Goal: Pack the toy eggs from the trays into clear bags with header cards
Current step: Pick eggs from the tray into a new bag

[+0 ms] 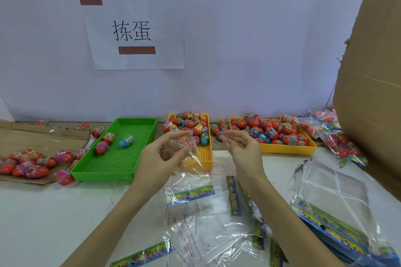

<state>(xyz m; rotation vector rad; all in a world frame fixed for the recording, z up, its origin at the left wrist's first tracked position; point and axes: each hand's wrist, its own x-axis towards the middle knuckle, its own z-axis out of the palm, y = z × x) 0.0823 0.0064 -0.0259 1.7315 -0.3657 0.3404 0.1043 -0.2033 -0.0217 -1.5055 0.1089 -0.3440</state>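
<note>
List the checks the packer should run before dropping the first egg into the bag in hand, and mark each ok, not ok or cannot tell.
1. Clear bag held: ok, left hand pinches it.
2. Bag mouth open: cannot tell.
3. Right hand free to pick: ok, empty with fingers relaxed.
4. Eggs within reach: ok, middle yellow tray holds plenty.
5. Green tray stock: not ok, nearly empty.
6. Spare bags with header cards: ok, stacked at right.

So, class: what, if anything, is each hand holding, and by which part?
The left hand pinches a clear plastic bag by its upper edge. The right hand is open and holds nothing.
</note>
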